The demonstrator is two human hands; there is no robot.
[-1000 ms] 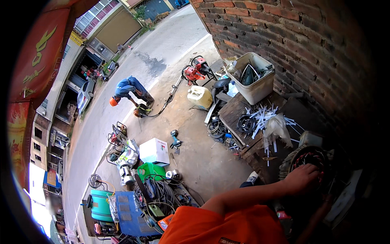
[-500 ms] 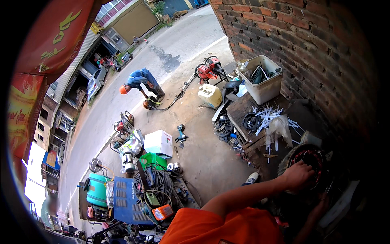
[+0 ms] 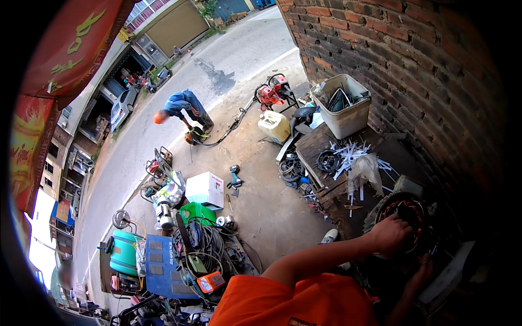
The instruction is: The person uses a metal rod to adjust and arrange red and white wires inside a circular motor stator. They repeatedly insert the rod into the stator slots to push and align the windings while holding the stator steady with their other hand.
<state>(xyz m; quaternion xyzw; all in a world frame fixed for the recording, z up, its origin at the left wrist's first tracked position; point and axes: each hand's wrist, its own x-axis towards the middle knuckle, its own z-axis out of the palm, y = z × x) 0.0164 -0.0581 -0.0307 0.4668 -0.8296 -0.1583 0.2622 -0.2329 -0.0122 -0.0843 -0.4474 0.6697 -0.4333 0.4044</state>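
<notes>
A round motor stator [image 3: 416,209] with a ring of reddish wire windings sits in shadow at the right. My left hand [image 3: 390,233] reaches over its near rim, fingers curled down at the windings; whatever is between the fingertips is hidden. Lower down, my right hand [image 3: 422,270] is beside the stator's lower edge, in deep shade. Its fingers are too dark to read. Many thin white strips [image 3: 359,160] lie scattered on a worn wooden bench [image 3: 334,187], next to a crumpled clear plastic bag [image 3: 365,173] and a coil of black wire [image 3: 328,161].
A grey-white bin [image 3: 343,117] stands by the brick wall [image 3: 380,60]. On the ground are a yellowish jug [image 3: 274,126], a cordless drill [image 3: 235,176], a white box [image 3: 205,190] and a heap of cables [image 3: 209,244]. A person in blue [image 3: 187,108] bends over a machine near the road.
The whole view has shifted slightly left. My left hand stays curled at the windings, with only a small movement. The person in blue remains bent over.
</notes>
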